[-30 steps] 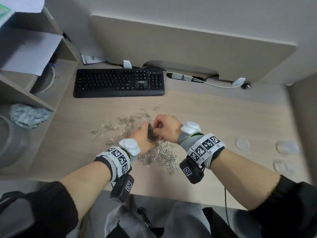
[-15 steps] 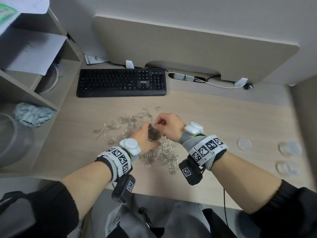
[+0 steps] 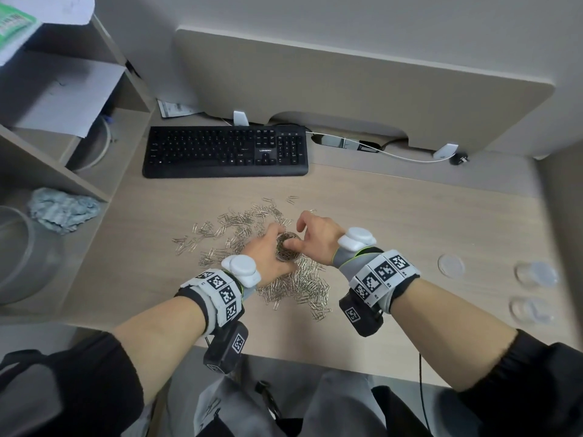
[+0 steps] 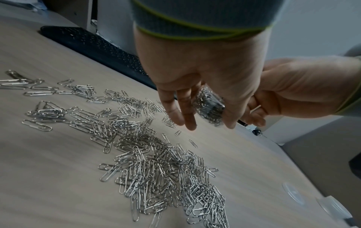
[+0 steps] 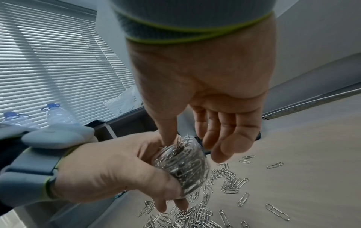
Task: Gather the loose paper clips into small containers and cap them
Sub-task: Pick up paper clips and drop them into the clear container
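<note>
Above one clip pile (image 3: 293, 285), left hand (image 3: 268, 257) grips one jar (image 3: 287, 247).

Worktop (image 3: 410, 216): pale wood-grain surface, running up to a beige partition panel (image 3: 347, 83) that is standing along its far edge. Wall (image 3: 315, 14): plain and light, rising behind the panel. Shelf unit (image 3: 47, 159): open compartments, sitting at the far-left corner of the worktop. Window blinds (image 5: 58, 69): horizontal slats, letting daylight through in the right wrist view.
</note>
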